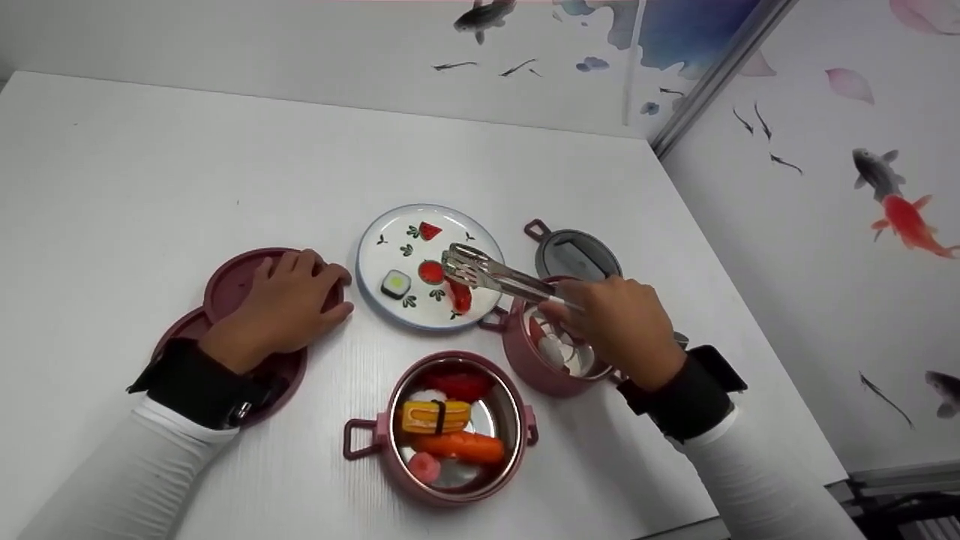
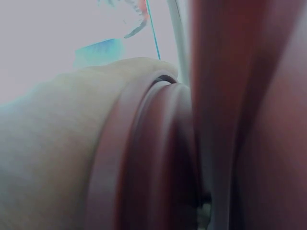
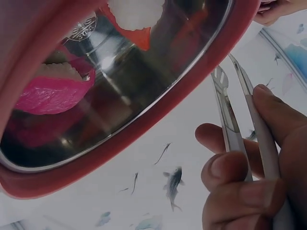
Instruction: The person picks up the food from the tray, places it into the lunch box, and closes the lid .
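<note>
My left hand rests on a maroon two-lobed tray, fingers spread over its upper round part. My right hand holds metal tongs by their handles, above the right pink pot. The tongs' tips hover over a white plate with a blue rim, close to a red toy food piece. In the right wrist view the tongs' arms stand slightly apart, and nothing shows between them. A toy sushi roll lies at the plate's left. Red-and-white sushi pieces lie inside the right pot.
A nearer pink pot holds a yellow toy sushi, an orange piece, a small pink piece and a red piece. A dark grey lid lies behind the right pot. Walls border the table's back and right.
</note>
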`<state>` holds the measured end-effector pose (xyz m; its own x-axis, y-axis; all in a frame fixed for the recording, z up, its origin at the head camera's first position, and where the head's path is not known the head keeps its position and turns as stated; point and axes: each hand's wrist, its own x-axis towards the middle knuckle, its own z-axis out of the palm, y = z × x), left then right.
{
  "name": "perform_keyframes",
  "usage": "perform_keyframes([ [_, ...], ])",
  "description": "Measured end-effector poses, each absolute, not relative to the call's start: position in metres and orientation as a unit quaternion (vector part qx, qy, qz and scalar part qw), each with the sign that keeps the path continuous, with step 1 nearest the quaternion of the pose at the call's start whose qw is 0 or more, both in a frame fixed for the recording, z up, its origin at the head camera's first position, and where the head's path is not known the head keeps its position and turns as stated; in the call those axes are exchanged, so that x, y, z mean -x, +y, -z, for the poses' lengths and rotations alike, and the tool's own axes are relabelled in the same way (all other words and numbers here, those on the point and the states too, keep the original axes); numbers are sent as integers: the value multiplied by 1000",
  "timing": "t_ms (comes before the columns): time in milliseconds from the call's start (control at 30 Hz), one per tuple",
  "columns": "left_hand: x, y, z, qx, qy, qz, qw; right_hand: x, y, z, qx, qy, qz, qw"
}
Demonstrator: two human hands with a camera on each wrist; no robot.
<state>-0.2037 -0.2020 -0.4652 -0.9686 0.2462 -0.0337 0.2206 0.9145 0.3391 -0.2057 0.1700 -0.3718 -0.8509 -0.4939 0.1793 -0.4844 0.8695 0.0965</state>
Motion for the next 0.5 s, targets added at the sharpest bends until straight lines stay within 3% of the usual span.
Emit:
perform_keyframes([
  [200, 204, -202, 462, -121, 978, -166, 38, 199, 173, 366, -260, -954, 7, 150],
  [500, 202, -203, 461, -117, 977, -170, 45, 200, 172, 367, -250, -957, 37, 142],
])
